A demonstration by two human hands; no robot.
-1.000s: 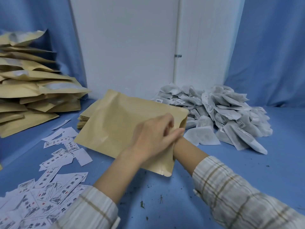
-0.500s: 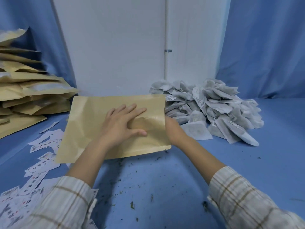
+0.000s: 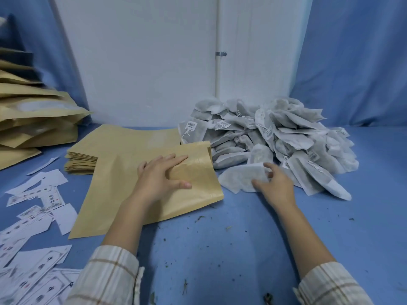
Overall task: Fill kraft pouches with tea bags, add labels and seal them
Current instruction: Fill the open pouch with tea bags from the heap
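On kraft pouch [image 3: 123, 194], flat left hand [image 3: 158, 179]

You are working in soft, even, cool light that seems to come from above and ahead; nothing glares. Your arms cast only faint, diffuse shadows on the blue table [image 3: 253, 249], darkest just under your left forearm. The white wall [image 3: 143, 62] is evenly lit. Your wide lens bends the edges: the blue curtain [image 3: 352, 62] leans outward. The stacked pouches [image 3: 26, 119] at far left are smeared, and the labels [image 3: 28, 227] blur so their print is unreadable. The centre is fairly sharp.
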